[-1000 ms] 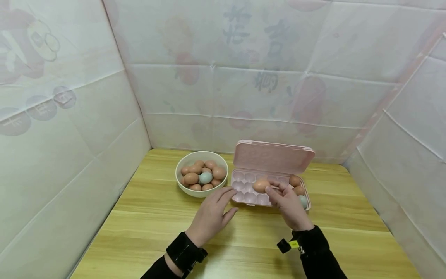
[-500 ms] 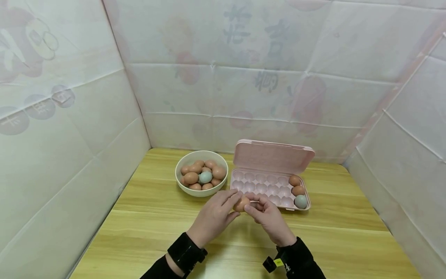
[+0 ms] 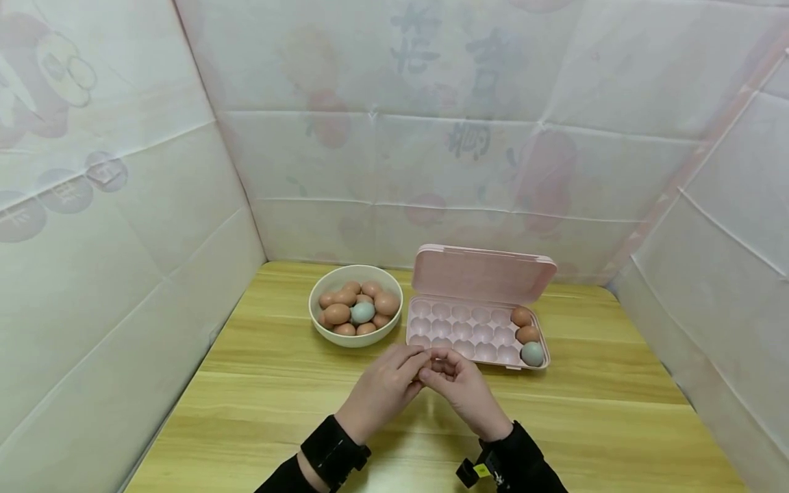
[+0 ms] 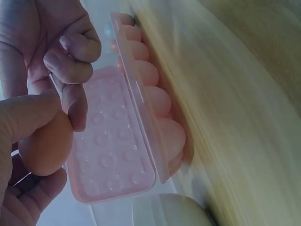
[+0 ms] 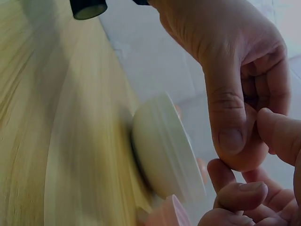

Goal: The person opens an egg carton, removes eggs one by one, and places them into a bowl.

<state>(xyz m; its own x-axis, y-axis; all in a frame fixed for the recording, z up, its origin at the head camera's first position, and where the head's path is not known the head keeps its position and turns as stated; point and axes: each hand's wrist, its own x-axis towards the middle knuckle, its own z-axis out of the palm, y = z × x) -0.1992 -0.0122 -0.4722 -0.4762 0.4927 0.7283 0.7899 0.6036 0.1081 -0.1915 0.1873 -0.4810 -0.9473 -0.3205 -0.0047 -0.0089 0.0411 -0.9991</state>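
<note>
A brown egg (image 4: 47, 146) is held between my two hands above the table, in front of the pink egg carton (image 3: 483, 274). My left hand (image 3: 382, 387) pinches it between thumb and fingers. From the other side my right hand (image 3: 465, 394) also grips it, its thumb (image 5: 230, 134) lying along the shell. The head view mostly hides this egg behind the fingers. The carton's lid is raised, and its rightmost column holds two brown eggs (image 3: 527, 335) and a pale green egg (image 3: 532, 354).
To the carton's left stands a cream bowl (image 5: 160, 146) with several brown eggs (image 3: 337, 314) and one pale green egg (image 3: 362, 313). Wood-grain table (image 3: 277, 397) lies under everything. Printed pale sheets (image 3: 320, 157) close off the back and both sides.
My right hand has carried the brown egg left and toward me, from over the carton to my left hand. Both hands now hold it slightly closer to me. Bowl and carton stay put.
</note>
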